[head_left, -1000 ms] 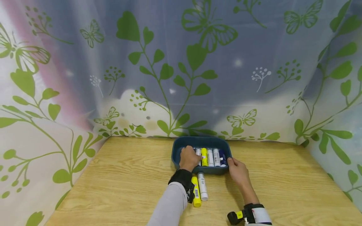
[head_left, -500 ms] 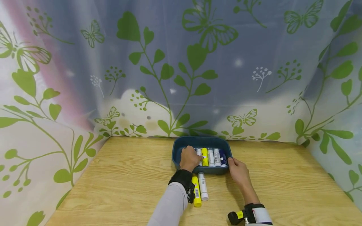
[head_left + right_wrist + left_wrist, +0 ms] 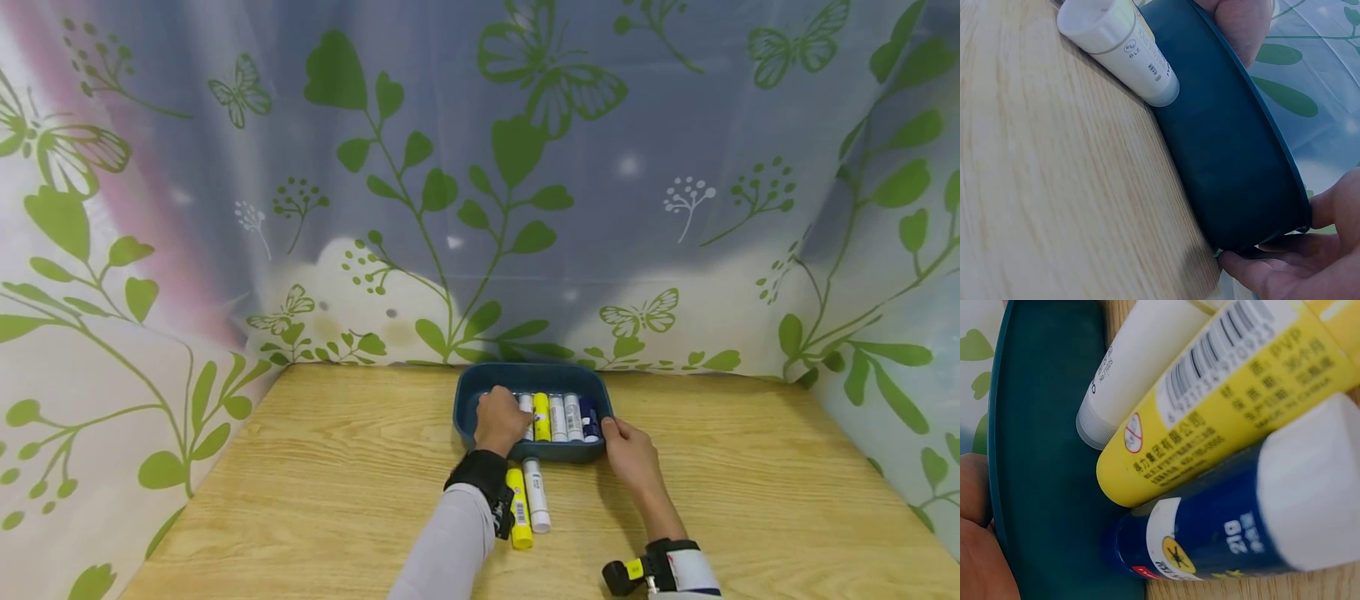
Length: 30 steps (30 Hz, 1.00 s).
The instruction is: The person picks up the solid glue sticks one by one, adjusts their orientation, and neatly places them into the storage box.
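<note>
A dark teal plastic box (image 3: 570,452) stands at the back of the table, with several glue sticks side by side inside: white (image 3: 557,418), yellow (image 3: 542,417) and dark blue (image 3: 588,419). My left hand (image 3: 501,419) reaches over its front wall into the left part, thumb by the leftmost visible white stick; its fingertips are hidden, so I cannot tell whether it grips a stick. My right hand (image 3: 632,454) grips the box's front right corner, thumb at the rim, fingers against the outside. Before the box lie a yellow glue stick (image 3: 1210,406), a white one (image 3: 1141,362) and a blue one with white cap (image 3: 1210,531).
The wood-grain table (image 3: 337,483) runs back to a patterned curtain (image 3: 645,208), close behind the box. The loose sticks lie with their ends close to the box's front wall, and my left forearm (image 3: 450,542) covers the blue one in the head view.
</note>
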Each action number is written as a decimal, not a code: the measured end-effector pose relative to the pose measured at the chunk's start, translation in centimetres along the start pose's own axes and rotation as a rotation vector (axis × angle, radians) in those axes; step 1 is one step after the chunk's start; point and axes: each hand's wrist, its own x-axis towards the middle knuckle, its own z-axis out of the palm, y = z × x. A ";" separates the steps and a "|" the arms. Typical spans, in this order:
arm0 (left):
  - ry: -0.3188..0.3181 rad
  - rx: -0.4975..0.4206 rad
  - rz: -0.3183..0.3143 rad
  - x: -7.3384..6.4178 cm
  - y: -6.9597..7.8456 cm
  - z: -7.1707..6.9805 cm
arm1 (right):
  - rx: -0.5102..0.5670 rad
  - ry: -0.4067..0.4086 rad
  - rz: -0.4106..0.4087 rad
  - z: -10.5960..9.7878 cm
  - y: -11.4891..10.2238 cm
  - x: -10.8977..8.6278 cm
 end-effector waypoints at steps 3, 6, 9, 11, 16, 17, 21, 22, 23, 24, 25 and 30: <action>0.005 0.003 0.016 0.0 0.1 0.1 | -0.002 0.004 -0.001 -0.1 0.0 0.0; -0.005 0.003 0.012 0.0 0.2 0.2 | -0.004 0.010 0.001 -0.3 0.0 -0.1; -0.011 -0.004 0.015 0.0 0.2 0.3 | -0.003 0.010 0.006 -0.4 0.1 -0.1; -0.011 -0.009 0.021 0.0 0.3 0.3 | -0.002 0.012 0.008 -0.4 0.1 -0.1; -0.022 -0.013 0.028 0.1 0.4 0.3 | -0.004 0.028 0.001 -0.5 0.2 -0.1; -0.031 -0.010 0.027 0.1 0.4 0.2 | -0.002 0.030 0.000 -0.6 0.2 -0.1; -0.077 0.016 0.029 0.2 0.5 -0.2 | 0.009 0.042 -0.009 -0.5 0.2 -0.1; -0.092 0.026 0.024 0.2 0.5 -0.4 | 0.008 0.044 -0.012 -0.4 0.1 -0.1; -0.106 0.035 0.018 0.2 0.5 -0.6 | 0.010 0.044 -0.014 -0.3 0.1 -0.1; -0.116 0.044 0.015 0.2 0.5 -0.7 | 0.010 0.046 -0.017 -0.2 0.1 0.0; -0.125 0.049 0.011 0.3 0.5 -0.9 | 0.008 0.047 -0.020 0.0 0.1 0.0; -0.176 0.042 -0.001 0.5 0.3 -1.1 | -0.006 0.057 -0.030 0.3 0.2 0.1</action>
